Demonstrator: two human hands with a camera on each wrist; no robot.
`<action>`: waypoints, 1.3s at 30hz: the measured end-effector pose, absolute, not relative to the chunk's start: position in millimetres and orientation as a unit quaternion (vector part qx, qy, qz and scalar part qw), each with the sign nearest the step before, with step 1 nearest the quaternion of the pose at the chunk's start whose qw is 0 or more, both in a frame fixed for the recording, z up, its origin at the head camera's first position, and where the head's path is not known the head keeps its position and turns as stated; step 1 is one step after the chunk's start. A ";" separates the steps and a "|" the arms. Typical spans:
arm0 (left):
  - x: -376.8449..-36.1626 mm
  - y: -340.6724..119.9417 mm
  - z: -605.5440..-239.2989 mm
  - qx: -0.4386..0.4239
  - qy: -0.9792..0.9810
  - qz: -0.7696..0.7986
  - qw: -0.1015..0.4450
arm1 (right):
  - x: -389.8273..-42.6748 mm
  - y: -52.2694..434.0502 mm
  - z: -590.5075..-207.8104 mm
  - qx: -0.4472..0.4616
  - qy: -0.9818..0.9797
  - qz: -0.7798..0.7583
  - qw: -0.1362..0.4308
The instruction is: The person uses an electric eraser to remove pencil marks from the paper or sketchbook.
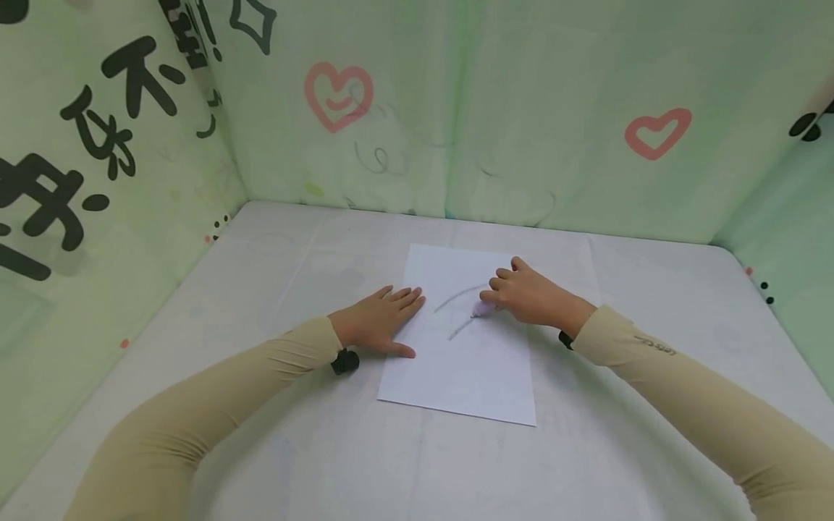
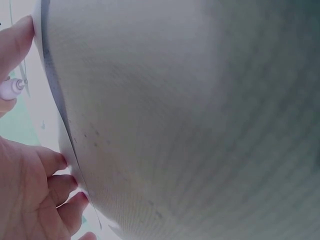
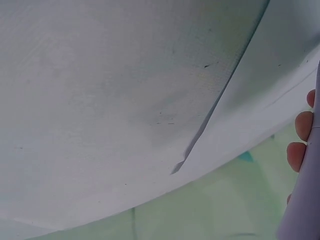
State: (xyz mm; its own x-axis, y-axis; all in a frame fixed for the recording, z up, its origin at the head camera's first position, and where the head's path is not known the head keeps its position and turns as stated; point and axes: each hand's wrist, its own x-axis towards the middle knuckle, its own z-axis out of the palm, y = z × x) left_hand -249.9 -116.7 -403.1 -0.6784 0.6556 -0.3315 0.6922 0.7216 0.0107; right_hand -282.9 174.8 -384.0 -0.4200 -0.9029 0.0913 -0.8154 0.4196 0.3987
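Right hand (image 1: pixel 531 297) grips pen (image 1: pixel 483 309); left hand (image 1: pixel 378 322) flat on paper (image 1: pixel 462 362)

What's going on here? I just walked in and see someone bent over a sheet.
A person is drawing on a white sheet of paper that lies on a pale table. The right hand grips a light-coloured pen with its tip on the paper, where a few curved grey lines show. The left hand lies flat on the sheet's left edge.

My pale lilac marker (image 1: pixel 483 309) leaves grey lines on the white sheet (image 1: pixel 469 369); my sleeves (image 1: pixel 280 358) are beige, the green backdrop (image 1: pixel 521 108) shows pink hearts.
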 end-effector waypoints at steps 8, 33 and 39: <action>-249.2 -117.7 -402.5 0.370 0.914 -0.058 0.154 | -280.5 176.3 -382.3 0.524 -0.825 -0.155 0.146; -249.0 -118.0 -402.8 0.379 0.912 -0.052 0.146 | -282.1 175.3 -383.0 0.515 -0.831 -0.153 0.144; -248.9 -118.4 -402.8 0.379 0.912 -0.052 0.145 | -281.1 175.4 -382.2 0.515 -0.839 -0.127 0.121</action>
State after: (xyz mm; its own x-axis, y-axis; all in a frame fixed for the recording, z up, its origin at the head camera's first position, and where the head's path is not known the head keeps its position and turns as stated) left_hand -248.9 -118.4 -402.8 -0.6700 0.6769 -0.3046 0.7073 0.7068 0.0149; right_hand -281.1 175.4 -382.2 -0.4394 -0.8954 0.0720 -0.8339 0.4364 0.3379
